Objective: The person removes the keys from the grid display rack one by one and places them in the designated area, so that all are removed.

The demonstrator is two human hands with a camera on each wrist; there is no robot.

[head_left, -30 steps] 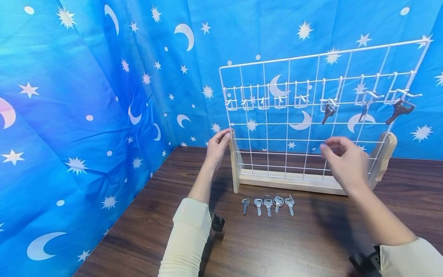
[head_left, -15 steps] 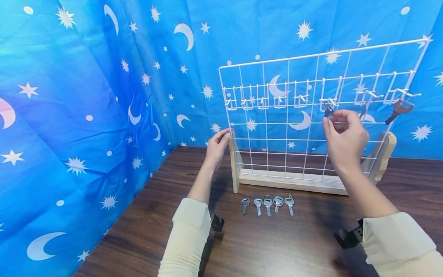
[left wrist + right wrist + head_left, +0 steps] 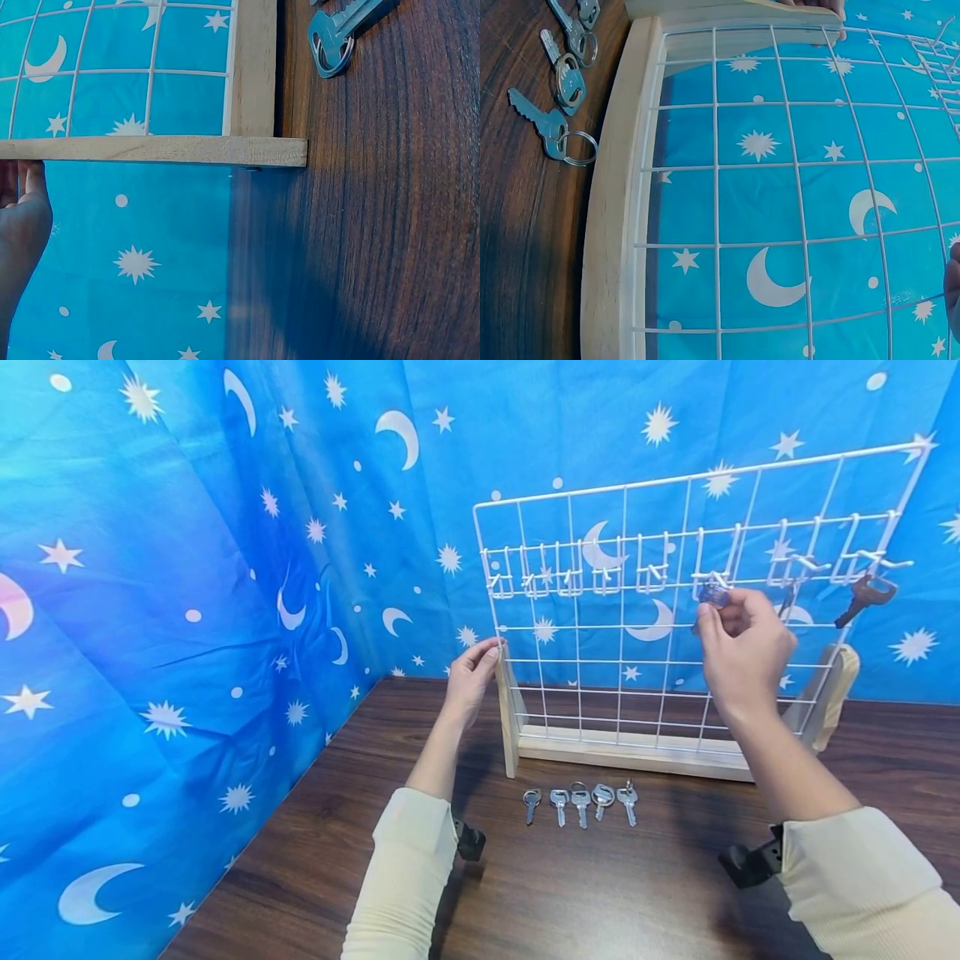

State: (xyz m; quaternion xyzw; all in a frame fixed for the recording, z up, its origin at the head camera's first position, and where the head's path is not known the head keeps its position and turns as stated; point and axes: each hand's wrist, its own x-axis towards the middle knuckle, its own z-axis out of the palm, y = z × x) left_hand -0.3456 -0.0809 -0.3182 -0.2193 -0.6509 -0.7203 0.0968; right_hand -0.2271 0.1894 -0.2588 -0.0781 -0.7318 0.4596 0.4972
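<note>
A white wire grid rack point(image 3: 619, 662) stands in a wooden stand point(image 3: 630, 752), with a row of white hooks along its upper part. My left hand point(image 3: 472, 681) grips the top of the stand's left upright, thumb toward me; in the left wrist view the upright point(image 3: 150, 148) partly hides its fingers. With thumb and forefinger, my right hand point(image 3: 750, 652) pinches a key point(image 3: 712, 595) at a hook point(image 3: 718, 581) right of the middle. The fingers hide much of that key. A dark-looking key point(image 3: 862, 600) hangs from the rightmost hook; another key point(image 3: 787, 600) beside it is partly hidden.
Several silver keys, including one with a small ring point(image 3: 628, 803), lie in a row on the dark wooden table point(image 3: 585, 893) before the stand. A blue cloth point(image 3: 337, 568) with moons and stars hangs behind and to the left.
My right hand has risen from in front of the lower grid to the hook and taken hold of the hanging key, which now sits tilted. The left hand stays put.
</note>
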